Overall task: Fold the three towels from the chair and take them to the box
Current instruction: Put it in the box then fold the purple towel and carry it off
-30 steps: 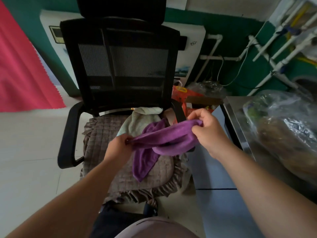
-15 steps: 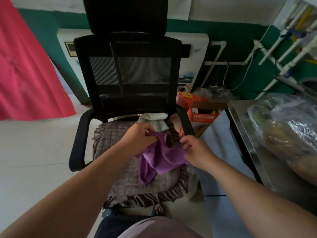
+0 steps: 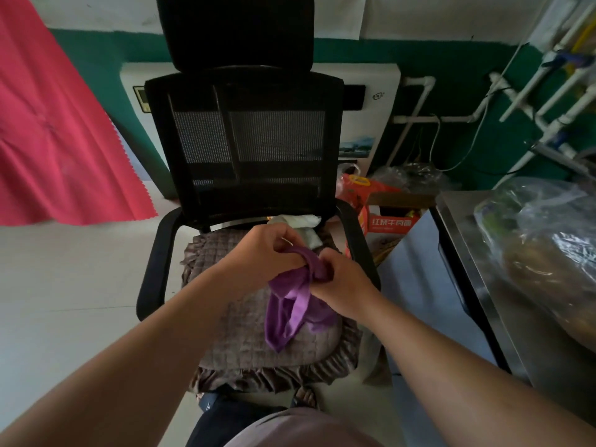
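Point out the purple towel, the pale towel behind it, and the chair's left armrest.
purple towel (image 3: 290, 314): head view, on its hanging folds.
pale towel (image 3: 306, 221): head view, on its top edge.
left armrest (image 3: 154, 262): head view, on its black outer curve.

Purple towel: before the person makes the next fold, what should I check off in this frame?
1. Left hand grips the purple towel: ok.
2. Right hand grips it too: ok.
3. Towel spread flat for a fold: not ok, it hangs bunched.
4. Folded neatly: not ok.
5. Pale towel waiting on the chair: ok.
6. Third towel and box in view: cannot tell.
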